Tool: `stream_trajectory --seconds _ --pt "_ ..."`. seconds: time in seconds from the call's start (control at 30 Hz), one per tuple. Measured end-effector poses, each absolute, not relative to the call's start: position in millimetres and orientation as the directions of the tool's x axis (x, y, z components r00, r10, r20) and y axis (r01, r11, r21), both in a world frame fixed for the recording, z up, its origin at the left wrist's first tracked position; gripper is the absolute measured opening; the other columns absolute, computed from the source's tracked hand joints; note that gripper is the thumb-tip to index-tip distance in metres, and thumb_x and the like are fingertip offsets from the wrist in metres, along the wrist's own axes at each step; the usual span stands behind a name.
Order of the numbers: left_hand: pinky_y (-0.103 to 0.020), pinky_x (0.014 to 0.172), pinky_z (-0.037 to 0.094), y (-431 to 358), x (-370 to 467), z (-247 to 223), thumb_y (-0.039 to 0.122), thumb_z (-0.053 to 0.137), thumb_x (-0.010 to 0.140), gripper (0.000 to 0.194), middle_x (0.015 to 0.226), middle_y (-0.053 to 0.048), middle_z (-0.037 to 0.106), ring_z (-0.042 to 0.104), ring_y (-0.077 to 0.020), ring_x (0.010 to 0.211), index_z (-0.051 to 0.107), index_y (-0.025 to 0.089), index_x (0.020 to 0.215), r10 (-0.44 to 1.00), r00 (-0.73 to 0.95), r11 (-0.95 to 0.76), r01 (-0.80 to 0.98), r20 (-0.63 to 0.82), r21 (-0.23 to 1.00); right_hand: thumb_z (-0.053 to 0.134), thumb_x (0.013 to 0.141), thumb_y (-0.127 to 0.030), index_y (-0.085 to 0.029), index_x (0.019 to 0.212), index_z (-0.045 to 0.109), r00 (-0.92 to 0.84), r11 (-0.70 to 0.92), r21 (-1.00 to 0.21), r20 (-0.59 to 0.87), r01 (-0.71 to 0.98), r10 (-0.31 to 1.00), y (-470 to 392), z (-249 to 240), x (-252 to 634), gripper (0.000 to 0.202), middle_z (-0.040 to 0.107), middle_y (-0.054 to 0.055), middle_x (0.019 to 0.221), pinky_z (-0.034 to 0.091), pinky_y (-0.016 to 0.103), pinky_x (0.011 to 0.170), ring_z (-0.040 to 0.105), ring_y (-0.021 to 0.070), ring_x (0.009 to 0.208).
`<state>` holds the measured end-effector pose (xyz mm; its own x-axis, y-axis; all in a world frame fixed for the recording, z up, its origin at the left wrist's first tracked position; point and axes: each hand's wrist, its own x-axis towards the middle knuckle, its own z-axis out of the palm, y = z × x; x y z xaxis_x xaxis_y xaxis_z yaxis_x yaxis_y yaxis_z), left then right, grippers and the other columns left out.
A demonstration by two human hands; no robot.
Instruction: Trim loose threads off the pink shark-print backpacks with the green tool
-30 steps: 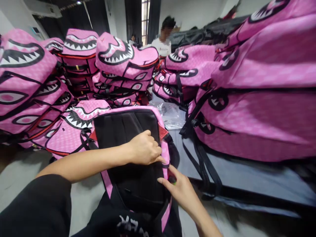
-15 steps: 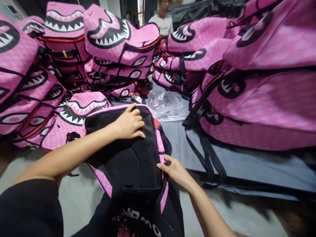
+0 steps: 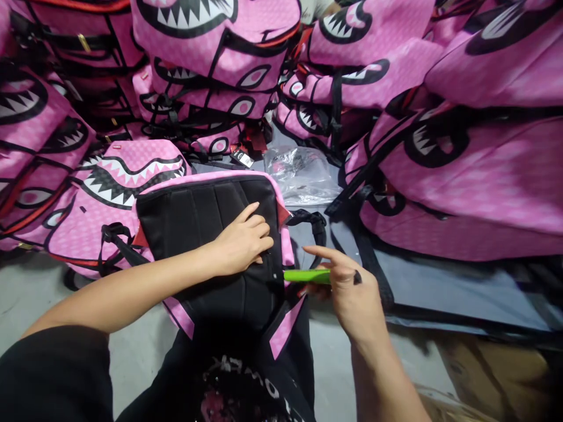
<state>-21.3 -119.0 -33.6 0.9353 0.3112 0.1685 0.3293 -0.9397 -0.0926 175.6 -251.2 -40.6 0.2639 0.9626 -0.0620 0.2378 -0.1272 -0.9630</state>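
Note:
A pink backpack lies across my lap with its black padded back facing up. My left hand rests on that black panel, fingers spread and slightly bent, pressing on the fabric. In my right hand, just off the bag's right edge, is a slim bright green tool with a dark end. It points left, its tip close to the bag's side seam; its exact kind is unclear. My right index finger sticks out above it. Pink-ended straps hang at the bag's lower corners, and a black strap loops out at its right.
Pink shark-mouth backpacks are stacked at the left, at the back and at the right. Another backpack lies just left of mine. A clear plastic bag sits on the grey surface ahead. Cardboard shows at lower right.
My view has tipped downward. My left hand has slid down and right over the black panel. My right hand has pulled away from the bag's edge, bringing the green tool into plain sight.

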Motion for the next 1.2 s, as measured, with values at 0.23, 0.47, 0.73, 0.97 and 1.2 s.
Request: stream_trajectory --seconds 0.23,0.47,0.73,0.97,1.2 --pt "-0.056 0.120 0.028 -136.9 -28.5 -55.5 0.031 0.066 0.086 0.017 0.108 -0.007 0.064 0.050 -0.0284 0.125 0.063 0.017 0.093 0.325 0.892 -0.926 0.367 0.315 -0.084 0.076 0.075 -0.042 -0.022 0.096 0.069 0.155 0.065 -0.930 0.128 0.361 0.980 -237.0 -63.2 148.3 0.029 0.072 0.003 0.092 0.055 0.032 0.078 0.068 0.0192 0.081" --pt "-0.053 0.119 0.031 -145.2 -35.2 -74.1 0.028 0.061 0.090 0.011 0.122 -0.007 0.063 0.045 -0.0269 0.133 0.062 0.017 0.091 0.344 0.831 -0.912 0.407 0.438 -0.057 0.066 0.084 -0.045 -0.019 0.092 0.067 0.426 -0.017 -0.983 0.064 0.183 0.902 -236.0 -78.0 134.4 0.028 0.070 0.003 0.073 0.052 0.030 0.054 0.064 0.0157 0.056" --pt "-0.050 0.118 0.035 -144.6 -35.4 -75.6 0.028 0.056 0.093 0.013 0.119 -0.008 0.065 0.048 -0.0247 0.131 0.063 0.018 0.089 0.329 0.810 -0.915 0.400 0.486 -0.047 0.063 0.086 -0.040 -0.018 0.085 0.067 0.383 0.021 -0.903 0.203 0.428 0.901 -233.6 -77.8 130.9 0.022 0.069 0.003 0.071 0.052 0.029 0.054 0.062 0.0143 0.055" --pt "-0.050 0.118 0.035 -143.8 -35.1 -76.1 0.027 0.057 0.092 0.012 0.117 -0.008 0.066 0.048 -0.0247 0.131 0.064 0.018 0.090 0.340 0.813 -0.914 0.405 0.474 -0.039 0.062 0.088 -0.037 -0.018 0.086 0.066 0.371 0.060 -0.864 0.276 0.500 0.887 -232.1 -80.5 131.4 0.020 0.069 0.003 0.073 0.053 0.029 0.055 0.064 0.0141 0.055" --pt "-0.049 0.118 0.034 -143.8 -35.9 -78.7 0.026 0.056 0.092 0.011 0.116 -0.008 0.066 0.048 -0.0241 0.131 0.063 0.017 0.089 0.333 0.808 -0.915 0.402 0.487 -0.041 0.062 0.088 -0.037 -0.018 0.089 0.066 0.350 0.065 -0.842 0.291 0.536 0.891 -230.5 -80.5 130.8 0.020 0.071 0.003 0.075 0.054 0.029 0.057 0.066 0.0147 0.056"
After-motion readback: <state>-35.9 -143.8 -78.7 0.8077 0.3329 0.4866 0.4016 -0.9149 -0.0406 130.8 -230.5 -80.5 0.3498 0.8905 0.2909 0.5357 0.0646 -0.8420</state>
